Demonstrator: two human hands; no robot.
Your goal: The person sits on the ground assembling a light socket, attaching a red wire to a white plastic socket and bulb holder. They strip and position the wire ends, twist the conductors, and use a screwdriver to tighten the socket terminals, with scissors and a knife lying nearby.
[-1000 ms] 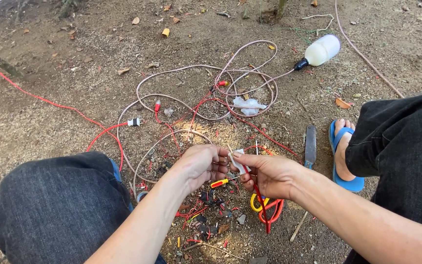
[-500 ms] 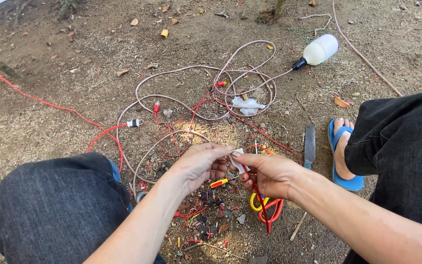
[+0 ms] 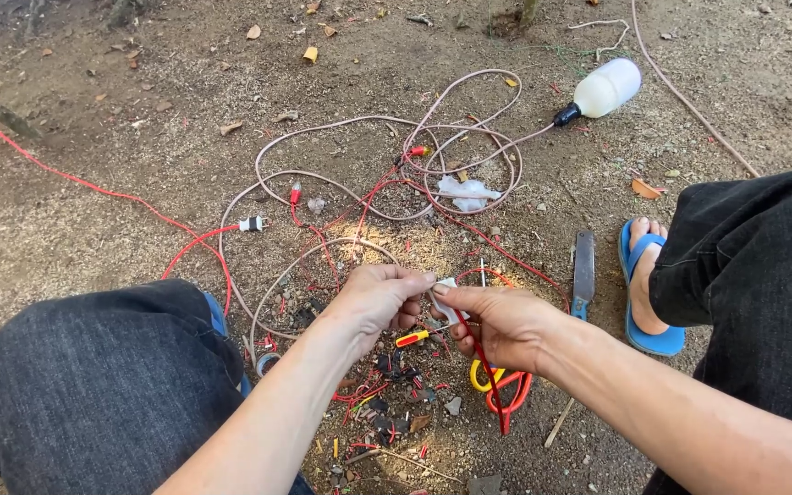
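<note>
The person wore dark grey jeans [image 3: 103, 385] of a faintly speckled weave, with a strip of blue showing at the left leg's edge. Both forearms were bare, no sleeves, and neither the left hand [image 3: 379, 301] nor the right hand [image 3: 503, 323] was gloved. The right foot wore a blue flip-flop [image 3: 645, 291].

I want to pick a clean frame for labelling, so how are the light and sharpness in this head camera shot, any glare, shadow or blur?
Head view: soft, even daylight with a sunlit patch on the dirt ground above the hands; no harsh glare, only a mild sheen on the white plastic bottle. The left hand, right hand and pale cable loops are sharp; edges bend slightly from the wide lens.
</note>
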